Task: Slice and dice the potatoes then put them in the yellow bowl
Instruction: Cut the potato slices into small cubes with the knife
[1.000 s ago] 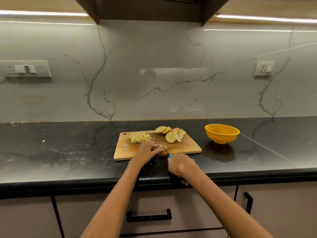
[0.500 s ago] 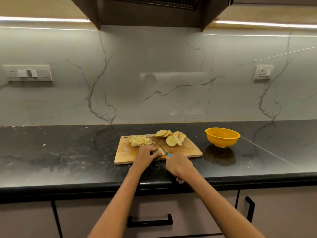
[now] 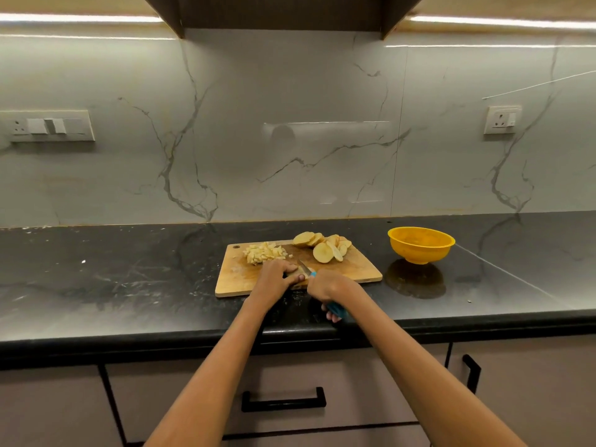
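Observation:
A wooden cutting board (image 3: pixel 361 269) lies on the black counter. On its far left sits a pile of diced potato (image 3: pixel 263 252); on its far right, a heap of round potato slices (image 3: pixel 324 246). My left hand (image 3: pixel 276 276) presses down on a potato piece (image 3: pixel 301 271) at the board's near edge, mostly hidden under the fingers. My right hand (image 3: pixel 327 287) grips a blue-handled knife (image 3: pixel 337 309), whose blade (image 3: pixel 303 265) rests against that piece. The yellow bowl (image 3: pixel 421 245) stands to the right of the board and looks empty.
The black counter (image 3: pixel 113 279) runs wall to wall, with a marble backsplash behind. Wall sockets sit at the far left (image 3: pixel 48 126) and far right (image 3: pixel 502 120). Below the counter edge are drawers with black handles (image 3: pixel 283 402).
The camera view tilted slightly up then down. Both hands stayed at the board's near edge, with the knife shifting a little against the potato piece.

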`<act>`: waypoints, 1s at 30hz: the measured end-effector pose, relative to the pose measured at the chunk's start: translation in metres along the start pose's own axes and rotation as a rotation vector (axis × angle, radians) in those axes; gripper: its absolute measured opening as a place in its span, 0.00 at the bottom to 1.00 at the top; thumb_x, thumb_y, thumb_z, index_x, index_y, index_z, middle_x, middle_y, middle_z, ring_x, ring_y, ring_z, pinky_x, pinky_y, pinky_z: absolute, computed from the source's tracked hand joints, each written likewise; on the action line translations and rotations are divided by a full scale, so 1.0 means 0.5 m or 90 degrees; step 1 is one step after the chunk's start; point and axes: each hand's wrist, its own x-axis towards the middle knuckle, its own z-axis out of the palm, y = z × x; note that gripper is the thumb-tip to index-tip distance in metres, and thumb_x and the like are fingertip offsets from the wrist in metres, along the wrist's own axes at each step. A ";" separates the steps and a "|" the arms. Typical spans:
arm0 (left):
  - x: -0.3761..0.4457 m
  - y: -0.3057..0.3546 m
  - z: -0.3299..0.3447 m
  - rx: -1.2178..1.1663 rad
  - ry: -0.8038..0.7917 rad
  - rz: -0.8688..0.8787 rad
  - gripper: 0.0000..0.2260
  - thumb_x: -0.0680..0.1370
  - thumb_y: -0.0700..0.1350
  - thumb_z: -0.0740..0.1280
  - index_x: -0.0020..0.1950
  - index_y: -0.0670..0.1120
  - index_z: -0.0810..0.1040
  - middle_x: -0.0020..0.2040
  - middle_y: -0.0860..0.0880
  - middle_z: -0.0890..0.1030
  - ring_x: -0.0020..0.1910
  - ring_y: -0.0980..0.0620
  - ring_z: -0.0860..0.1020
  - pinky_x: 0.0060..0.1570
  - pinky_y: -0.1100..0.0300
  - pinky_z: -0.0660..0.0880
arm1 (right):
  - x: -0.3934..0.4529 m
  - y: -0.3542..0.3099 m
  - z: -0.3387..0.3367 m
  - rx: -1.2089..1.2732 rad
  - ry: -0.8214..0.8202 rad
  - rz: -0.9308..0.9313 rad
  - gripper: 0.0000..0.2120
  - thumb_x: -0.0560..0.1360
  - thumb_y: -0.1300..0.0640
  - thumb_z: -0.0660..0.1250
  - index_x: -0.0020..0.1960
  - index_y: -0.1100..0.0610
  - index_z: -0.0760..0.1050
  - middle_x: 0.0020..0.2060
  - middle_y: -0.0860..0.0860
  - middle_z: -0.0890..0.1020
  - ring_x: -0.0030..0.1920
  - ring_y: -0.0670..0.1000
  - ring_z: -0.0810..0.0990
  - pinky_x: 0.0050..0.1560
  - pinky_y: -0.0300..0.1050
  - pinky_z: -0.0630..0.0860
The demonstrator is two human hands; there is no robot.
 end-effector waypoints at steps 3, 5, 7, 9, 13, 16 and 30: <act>-0.003 0.001 0.003 -0.013 0.004 -0.009 0.07 0.74 0.45 0.70 0.37 0.44 0.80 0.35 0.45 0.79 0.36 0.49 0.74 0.49 0.50 0.72 | -0.029 0.014 0.020 -0.077 0.046 -0.029 0.14 0.82 0.56 0.51 0.56 0.66 0.69 0.41 0.59 0.75 0.46 0.57 0.80 0.45 0.47 0.77; -0.003 0.000 0.007 -0.017 0.004 -0.019 0.07 0.74 0.45 0.70 0.38 0.43 0.80 0.36 0.42 0.81 0.37 0.48 0.76 0.51 0.51 0.72 | -0.049 0.036 0.042 -0.195 0.116 -0.067 0.13 0.81 0.56 0.54 0.58 0.62 0.71 0.52 0.59 0.78 0.57 0.58 0.78 0.55 0.49 0.74; -0.006 0.001 0.009 -0.006 -0.002 -0.029 0.05 0.75 0.46 0.69 0.39 0.47 0.78 0.37 0.46 0.80 0.41 0.48 0.78 0.56 0.52 0.69 | -0.068 0.058 0.058 -0.265 0.163 -0.071 0.15 0.81 0.55 0.55 0.63 0.62 0.72 0.59 0.57 0.77 0.59 0.56 0.77 0.55 0.47 0.73; -0.010 0.009 0.007 -0.003 0.003 -0.033 0.07 0.75 0.46 0.69 0.38 0.52 0.74 0.37 0.53 0.78 0.41 0.54 0.76 0.57 0.56 0.67 | -0.080 0.069 0.058 -0.288 0.187 -0.067 0.17 0.82 0.53 0.54 0.63 0.62 0.72 0.60 0.56 0.78 0.59 0.56 0.77 0.53 0.46 0.72; -0.013 0.010 0.005 -0.016 0.035 -0.057 0.11 0.75 0.43 0.68 0.36 0.55 0.72 0.35 0.58 0.72 0.37 0.63 0.67 0.48 0.64 0.61 | -0.062 0.062 0.030 -0.169 0.232 -0.081 0.19 0.82 0.50 0.52 0.55 0.63 0.74 0.52 0.58 0.80 0.54 0.56 0.79 0.52 0.48 0.74; -0.016 0.010 0.002 -0.025 0.039 -0.080 0.09 0.76 0.40 0.68 0.52 0.38 0.81 0.50 0.42 0.82 0.48 0.52 0.76 0.48 0.67 0.62 | -0.026 0.043 0.029 -0.109 0.212 -0.080 0.21 0.83 0.51 0.51 0.38 0.62 0.69 0.32 0.56 0.77 0.37 0.55 0.81 0.35 0.43 0.76; -0.009 0.001 -0.004 -0.038 0.035 -0.026 0.08 0.74 0.40 0.69 0.47 0.34 0.82 0.41 0.45 0.81 0.43 0.54 0.75 0.49 0.58 0.71 | 0.001 0.004 0.019 -0.016 0.031 0.014 0.19 0.83 0.52 0.49 0.51 0.67 0.69 0.37 0.59 0.76 0.30 0.52 0.75 0.29 0.42 0.74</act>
